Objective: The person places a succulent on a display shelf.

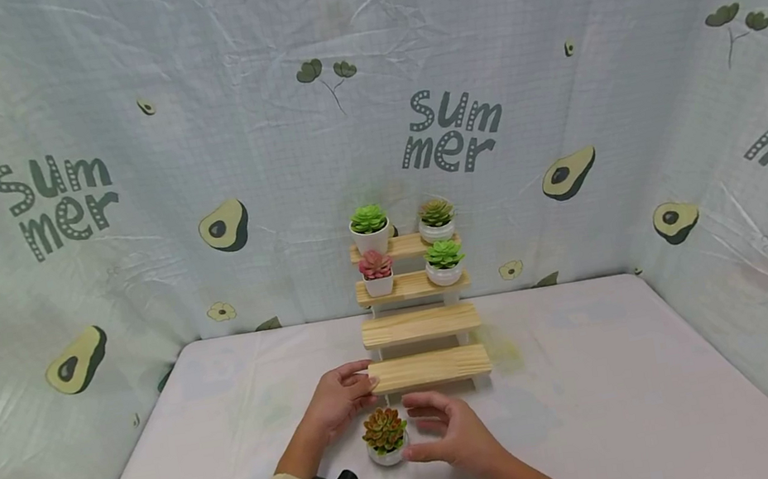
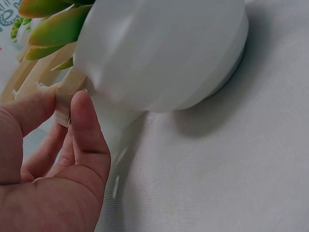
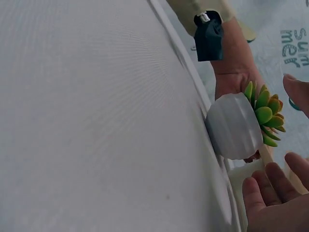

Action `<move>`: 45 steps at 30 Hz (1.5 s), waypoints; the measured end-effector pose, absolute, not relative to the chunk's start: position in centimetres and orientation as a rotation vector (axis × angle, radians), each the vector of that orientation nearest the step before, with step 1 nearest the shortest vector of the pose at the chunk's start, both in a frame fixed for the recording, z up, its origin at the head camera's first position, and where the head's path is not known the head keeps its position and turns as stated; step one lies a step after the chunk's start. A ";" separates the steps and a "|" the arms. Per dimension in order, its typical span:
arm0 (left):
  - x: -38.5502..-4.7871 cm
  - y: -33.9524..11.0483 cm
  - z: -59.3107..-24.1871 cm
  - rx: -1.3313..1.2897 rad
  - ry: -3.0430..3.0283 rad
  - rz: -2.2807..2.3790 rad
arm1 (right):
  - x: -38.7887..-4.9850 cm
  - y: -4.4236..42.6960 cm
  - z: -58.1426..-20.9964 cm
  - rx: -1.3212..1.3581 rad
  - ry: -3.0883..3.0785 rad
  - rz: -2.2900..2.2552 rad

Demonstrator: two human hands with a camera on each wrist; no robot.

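Note:
A wooden tiered plant stand (image 1: 429, 368) stands at the middle of the table's far side. My left hand (image 1: 338, 404) pinches the left end of its lowest step; the left wrist view shows thumb and fingers on the wood. Just in front of the stand sits a reddish-green potted succulent (image 1: 385, 434) in a white pot (image 3: 235, 126), upright on the table. To its right is my right hand (image 1: 456, 433), with fingers and thumb spread apart and holding nothing. In the right wrist view a gap shows between those fingers and the pot.
On the two upper steps stand a tall-potted green succulent (image 1: 369, 225), a brownish-green one (image 1: 437, 218), a pink one (image 1: 377, 270) and another green one (image 1: 444, 259). A printed curtain (image 1: 310, 151) hangs behind the white-covered table (image 1: 605, 397).

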State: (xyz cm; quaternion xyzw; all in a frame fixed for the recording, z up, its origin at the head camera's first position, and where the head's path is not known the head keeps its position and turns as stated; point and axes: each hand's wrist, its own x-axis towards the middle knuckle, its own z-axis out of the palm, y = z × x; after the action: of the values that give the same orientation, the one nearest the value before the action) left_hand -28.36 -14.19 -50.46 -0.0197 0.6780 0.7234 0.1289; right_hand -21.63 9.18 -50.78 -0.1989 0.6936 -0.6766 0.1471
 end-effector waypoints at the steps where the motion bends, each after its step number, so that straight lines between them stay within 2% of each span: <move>1: -28.4 -14.2 -50.5 -0.061 1.975 2.101 | -21.6 9.1 -50.8 -0.574 1.990 -1.938; 12: -28.3 -14.1 -50.4 -0.078 1.993 2.098 | -21.8 8.0 -51.6 -0.638 1.966 -1.907; 31: -28.2 -14.2 -50.4 -0.076 1.973 2.106 | -22.5 6.7 -52.0 -0.590 2.089 -1.834; 45: -28.1 -14.3 -50.3 0.027 1.953 2.114 | -22.6 6.0 -51.6 -0.570 2.068 -1.870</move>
State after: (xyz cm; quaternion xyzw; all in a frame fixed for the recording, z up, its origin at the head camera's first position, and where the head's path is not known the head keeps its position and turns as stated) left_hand -28.06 -14.32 -50.33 0.0092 0.6726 0.7281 0.1315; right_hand -22.61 6.03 -51.65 -0.1982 0.7187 -0.6500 0.1473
